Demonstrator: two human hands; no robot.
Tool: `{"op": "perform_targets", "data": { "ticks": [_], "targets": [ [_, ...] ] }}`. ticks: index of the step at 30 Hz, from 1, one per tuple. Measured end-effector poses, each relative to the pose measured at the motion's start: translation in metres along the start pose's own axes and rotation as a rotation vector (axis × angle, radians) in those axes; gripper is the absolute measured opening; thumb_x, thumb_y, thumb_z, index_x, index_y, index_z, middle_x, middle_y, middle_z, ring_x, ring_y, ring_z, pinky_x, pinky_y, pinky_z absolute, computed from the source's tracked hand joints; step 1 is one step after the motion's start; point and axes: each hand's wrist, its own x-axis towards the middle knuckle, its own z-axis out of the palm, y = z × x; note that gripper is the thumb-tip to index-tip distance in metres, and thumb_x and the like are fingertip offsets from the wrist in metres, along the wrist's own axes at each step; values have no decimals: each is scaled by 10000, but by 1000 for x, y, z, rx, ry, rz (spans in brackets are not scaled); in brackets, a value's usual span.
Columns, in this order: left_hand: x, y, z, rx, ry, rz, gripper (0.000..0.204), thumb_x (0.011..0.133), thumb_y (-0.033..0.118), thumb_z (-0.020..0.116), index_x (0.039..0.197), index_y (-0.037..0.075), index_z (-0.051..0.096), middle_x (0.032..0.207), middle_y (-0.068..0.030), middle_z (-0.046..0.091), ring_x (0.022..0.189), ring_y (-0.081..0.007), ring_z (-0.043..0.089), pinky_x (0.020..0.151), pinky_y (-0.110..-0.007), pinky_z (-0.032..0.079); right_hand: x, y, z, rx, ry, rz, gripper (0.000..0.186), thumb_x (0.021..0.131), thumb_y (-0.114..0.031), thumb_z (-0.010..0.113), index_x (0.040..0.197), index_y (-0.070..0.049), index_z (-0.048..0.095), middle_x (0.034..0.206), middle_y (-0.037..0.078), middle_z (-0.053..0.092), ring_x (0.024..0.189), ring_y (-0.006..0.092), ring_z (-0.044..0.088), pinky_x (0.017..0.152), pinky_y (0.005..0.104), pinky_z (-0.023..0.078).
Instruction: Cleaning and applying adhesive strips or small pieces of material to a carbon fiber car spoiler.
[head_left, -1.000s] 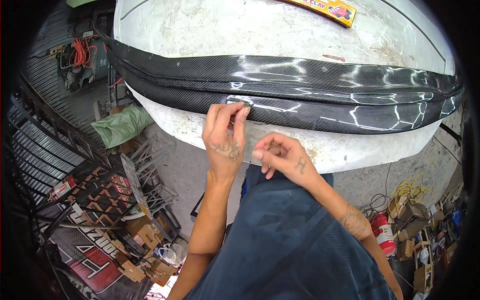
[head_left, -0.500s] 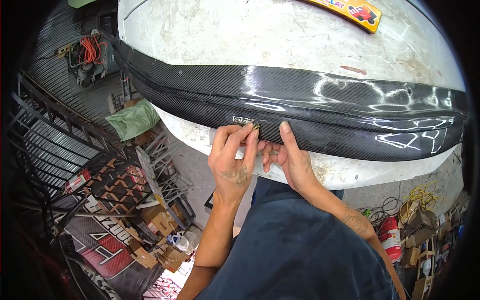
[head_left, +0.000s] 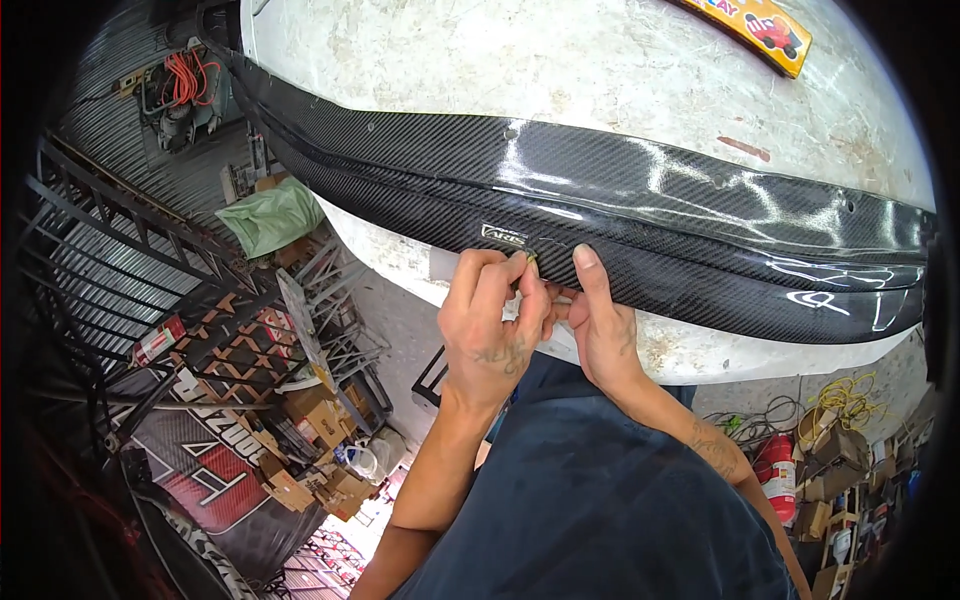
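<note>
A long, glossy black carbon fibre panel lies across a worn white surface. My left hand is at its lower middle, thumb and forefinger pinched on a small yellowish piece just below a small silver-lettered badge; what the piece is I cannot make out. Just right of it, my right hand grips the panel's near edge, its thumb lying on the glossy face and its other fingers curled low, partly hidden behind my left hand.
A flat yellow printed box lies on the white surface. Around it on the floor are machinery with an orange cord, a green sack, black metal racks, cardboard boxes, a red cylinder and coiled yellow cable.
My right hand has come up from below the panel and set its thumb on it. My left hand keeps its pinch by the badge. The whole view has shifted somewhat.
</note>
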Motion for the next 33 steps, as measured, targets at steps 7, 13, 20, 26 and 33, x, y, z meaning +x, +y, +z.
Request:
{"op": "perform_targets", "data": {
  "ticks": [7, 13, 20, 26, 33],
  "targets": [
    [8, 2, 1, 4, -33, 7, 170, 831, -48, 741, 972, -30, 649, 882, -133, 589, 669, -256, 614, 559, -352, 513, 0, 1, 6, 28, 81, -65, 461, 1062, -402, 576, 1165, 41, 648, 1059, 133, 687, 760, 201, 641, 613, 331, 530],
    [13, 9, -3, -38, -95, -108, 145, 834, -54, 722, 938, -28, 625, 864, -120, 569, 650, -225, 582, 551, -343, 501, -1, -1, 2, -8, 74, -27, 443, 1068, -388, 567, 1157, 38, 648, 1054, 122, 686, 764, 199, 638, 637, 331, 533],
    [15, 9, -1, -53, -98, -114, 143, 830, -63, 710, 932, -21, 619, 840, -109, 552, 630, -202, 542, 535, -336, 465, -2, 2, -1, -18, 42, -31, 422, 1086, -367, 531, 1145, 33, 655, 1036, 115, 685, 771, 187, 640, 642, 331, 537],
    [19, 8, 1, -96, -106, -124, 139, 837, -64, 701, 939, -19, 618, 841, -107, 549, 628, -200, 546, 523, -329, 458, -2, 0, 2, 0, 52, -36, 406, 1082, -351, 544, 1157, 31, 658, 1031, 109, 685, 782, 180, 646, 623, 328, 540],
    [16, 7, -1, -135, -101, -158, 93, 880, -46, 684, 939, -25, 615, 851, -113, 562, 599, -194, 557, 516, -320, 470, 4, 2, -2, -5, -2, -79, 407, 1080, -357, 549, 1161, 27, 657, 1027, 115, 685, 793, 182, 656, 619, 325, 543]
  ]
}}
